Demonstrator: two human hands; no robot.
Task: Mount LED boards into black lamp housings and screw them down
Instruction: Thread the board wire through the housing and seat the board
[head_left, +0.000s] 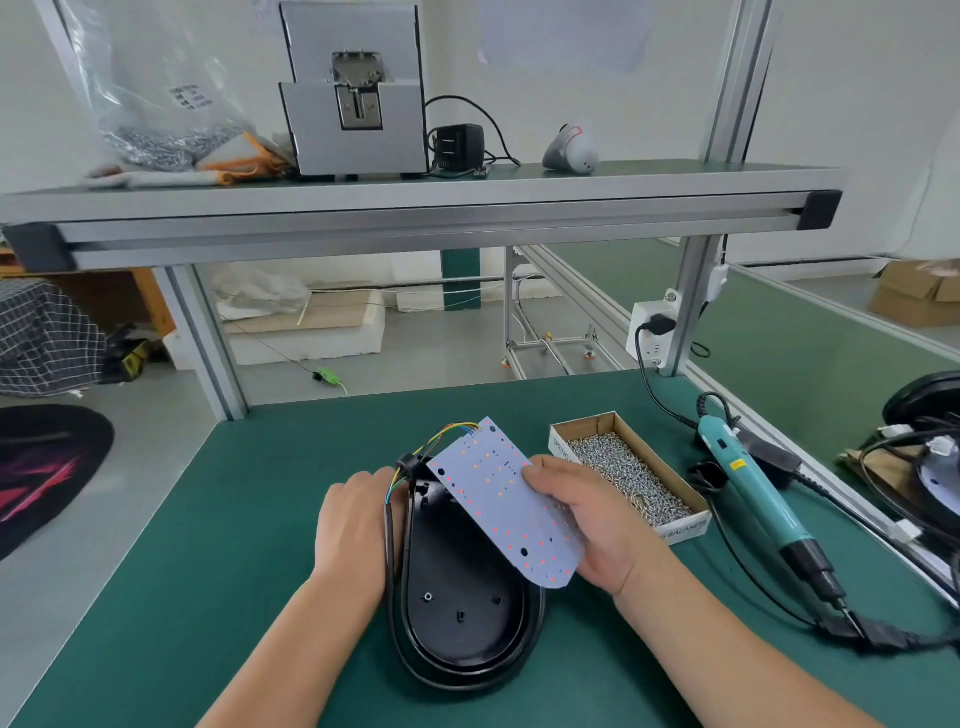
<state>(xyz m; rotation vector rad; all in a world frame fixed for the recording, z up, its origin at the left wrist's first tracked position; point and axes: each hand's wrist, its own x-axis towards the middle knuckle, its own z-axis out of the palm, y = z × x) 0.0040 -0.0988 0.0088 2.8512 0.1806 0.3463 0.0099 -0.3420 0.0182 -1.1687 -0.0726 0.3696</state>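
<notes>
As presently held, item one, the pale lilac-white, flat, round-ended LED board, dotted in red and orange, hangs tilted in the air over the open black oval plastic lamp housing and is not yet seated.

Handling (judged): light, thin and stiff. It should not droop, but it could bend or scratch if levered. The dotted upper face is best left unpressed. Best hold is on the bare long edges or the blank margins between dots.

Tether: a bundle of thin coloured wires runs from the board's far end down to a black grommet at the housing's far rim. The board can likely swing only so far, and tugging would strain the joints.

Right hand: clamped on the board's right long edge, thumb on the top face, fingers beneath.

Left hand: laid against the housing's left rim. Whether its fingers grip or merely rest cannot be told from this angle.

Lamp housing: lies open side up on the green mat tabletop, directly before the person. Small screw bosses show on its floor. Rigid and smooth, it seems liable to slide unless steadied.

Adjacent: an open brown cardboard box of small silver screws sits just right of the right hand. Beyond it a teal corded electric screwdriver lies on the tabletop, untouched.
</notes>
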